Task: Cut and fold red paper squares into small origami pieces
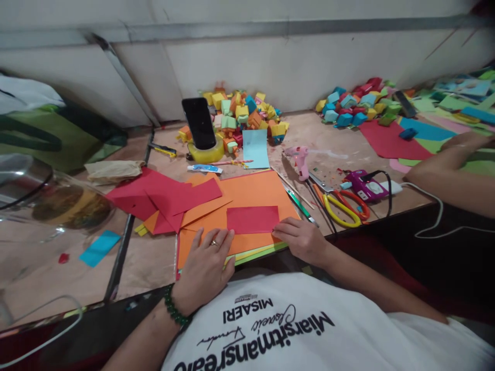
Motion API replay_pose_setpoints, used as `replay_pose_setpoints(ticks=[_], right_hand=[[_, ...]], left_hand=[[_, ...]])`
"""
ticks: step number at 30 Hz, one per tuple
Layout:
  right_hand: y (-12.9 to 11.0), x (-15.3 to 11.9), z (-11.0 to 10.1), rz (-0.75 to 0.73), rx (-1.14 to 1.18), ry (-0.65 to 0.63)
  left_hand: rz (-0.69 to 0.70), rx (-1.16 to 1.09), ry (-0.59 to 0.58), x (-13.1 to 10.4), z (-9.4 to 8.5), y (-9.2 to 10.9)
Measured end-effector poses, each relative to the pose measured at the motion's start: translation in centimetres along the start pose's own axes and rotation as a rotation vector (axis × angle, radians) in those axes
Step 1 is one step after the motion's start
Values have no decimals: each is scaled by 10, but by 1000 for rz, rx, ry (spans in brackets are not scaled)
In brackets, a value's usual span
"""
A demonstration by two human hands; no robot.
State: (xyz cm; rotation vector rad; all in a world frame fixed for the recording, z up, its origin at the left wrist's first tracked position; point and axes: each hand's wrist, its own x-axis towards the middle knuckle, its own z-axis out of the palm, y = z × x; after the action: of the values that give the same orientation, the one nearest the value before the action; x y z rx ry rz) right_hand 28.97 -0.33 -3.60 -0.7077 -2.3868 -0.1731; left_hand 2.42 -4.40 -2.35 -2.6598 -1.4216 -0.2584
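A small red paper rectangle point(252, 220) lies on a stack of larger sheets topped with orange paper point(257, 188). My left hand point(209, 257) rests flat over the left part of the stack, its fingers stretched out and fingertips by the rectangle's lower left corner. At the lower right corner, my right hand point(303, 239) has its fingers drawn together on the rectangle's edge; its thumb is mostly hidden. Larger red paper pieces point(166, 193) overlap the stack on the left. Green and yellow sheet edges show beneath the orange one.
Behind the stack stand a phone point(198, 123) on a tape roll point(207, 149) and a heap of folded paper cubes point(240, 116). To the right lie a pink glue gun point(298, 161), scissors point(342, 207) and a purple power adapter point(365, 186). Another person's arm point(456, 170) reaches in at right.
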Motion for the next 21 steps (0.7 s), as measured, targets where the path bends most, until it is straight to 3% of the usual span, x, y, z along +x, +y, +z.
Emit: replay_pose_setpoints(ticks=[3,6,12,16,21], right_hand=[[-11,20,-2,-9,-78,-47],[-21,34,9,-53,-98,-95],[-12,7,29,-15,-3,-287],[1,-17,12,71,17,-232],[5,-25,-7,51,-33,-121]], left_hand=[[37,45,-30,4,-2,5],[41,86,-36,9,-5,11],[26,74,-20,13,-11,13],[8,46,-3,9,-8,9],[24,47,-8,5,-6,8]])
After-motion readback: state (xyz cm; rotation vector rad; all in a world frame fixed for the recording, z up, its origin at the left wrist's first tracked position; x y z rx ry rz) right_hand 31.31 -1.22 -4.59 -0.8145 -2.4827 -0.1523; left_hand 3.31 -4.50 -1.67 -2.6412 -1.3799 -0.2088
